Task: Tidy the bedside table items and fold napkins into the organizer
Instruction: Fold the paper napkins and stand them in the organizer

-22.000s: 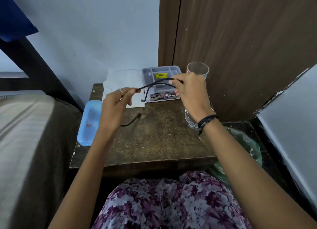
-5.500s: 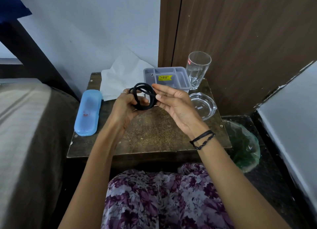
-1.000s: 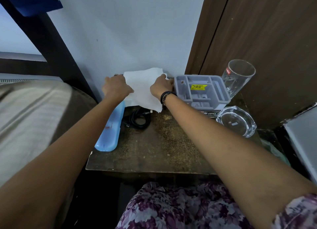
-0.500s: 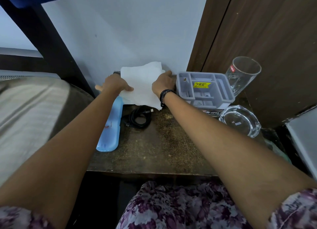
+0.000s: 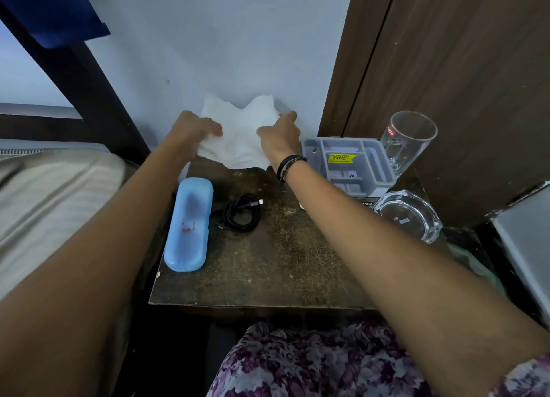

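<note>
A white napkin (image 5: 238, 135) is lifted at the back of the wooden bedside table (image 5: 268, 262), against the wall. My left hand (image 5: 193, 132) grips its left edge and my right hand (image 5: 278, 136) grips its right edge. The grey plastic organizer (image 5: 348, 161) with a yellow price sticker stands just right of my right hand. A coiled black cable (image 5: 238, 212) lies on the table beside a light blue case (image 5: 189, 224).
A tall clear glass (image 5: 406, 141) stands behind the organizer by the brown door. A glass ashtray (image 5: 407, 215) sits at the table's right edge. A bed lies to the left; a green-lined bin (image 5: 476, 268) stands low on the right.
The cable, wound earlier in my hands, now lies coiled on the table. Both hands have raised the napkin higher against the wall, and its top edge has crumpled.
</note>
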`<state>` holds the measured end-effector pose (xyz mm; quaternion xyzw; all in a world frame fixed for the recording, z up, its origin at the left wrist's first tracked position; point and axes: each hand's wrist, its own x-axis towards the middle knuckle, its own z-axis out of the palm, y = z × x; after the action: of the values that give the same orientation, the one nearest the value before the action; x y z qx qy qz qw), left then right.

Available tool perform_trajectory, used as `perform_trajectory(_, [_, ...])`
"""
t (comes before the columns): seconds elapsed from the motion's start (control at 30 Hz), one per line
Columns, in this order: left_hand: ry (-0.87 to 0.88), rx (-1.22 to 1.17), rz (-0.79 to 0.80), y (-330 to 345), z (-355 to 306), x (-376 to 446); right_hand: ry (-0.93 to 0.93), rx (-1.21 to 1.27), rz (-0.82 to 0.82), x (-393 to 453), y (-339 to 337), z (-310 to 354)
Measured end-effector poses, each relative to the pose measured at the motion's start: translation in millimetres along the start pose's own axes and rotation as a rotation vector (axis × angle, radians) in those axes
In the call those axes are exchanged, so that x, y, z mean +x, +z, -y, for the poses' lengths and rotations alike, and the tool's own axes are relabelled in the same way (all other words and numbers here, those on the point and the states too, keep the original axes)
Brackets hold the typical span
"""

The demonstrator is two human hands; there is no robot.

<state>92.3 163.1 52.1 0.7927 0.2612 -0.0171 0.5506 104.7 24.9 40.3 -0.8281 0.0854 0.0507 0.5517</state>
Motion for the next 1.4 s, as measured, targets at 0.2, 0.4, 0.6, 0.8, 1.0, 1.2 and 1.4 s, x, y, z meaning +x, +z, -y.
perform_trajectory(0.2, [0.034, -0.049, 0.028, -5, -9, -37, -0.118, 0.015, -0.057, -33, -32, 6])
perform_trajectory(0.4, [0.095, -0.106, 0.082, 9, -9, -112, -0.193, 0.002, -0.136, -82, -89, -13])
perform_trajectory(0.6, [0.116, -0.082, 0.159, 54, 27, -172, -0.208, -0.072, -0.160, -122, -133, -55])
perform_trajectory(0.8, [-0.007, -0.064, 0.195, 81, 80, -197, -0.155, -0.021, -0.113, -157, -145, -107])
perform_trajectory(1.0, [-0.040, 0.060, 0.195, 89, 101, -200, -0.103, -0.100, -0.109, -162, -133, -142])
perform_trajectory(1.2, [-0.092, 0.129, 0.203, 92, 97, -188, -0.045, -0.118, -0.074, -154, -129, -141])
perform_trajectory(1.4, [-0.095, -0.213, 0.195, 83, 89, -189, -0.012, 0.112, 0.052, -145, -137, -130])
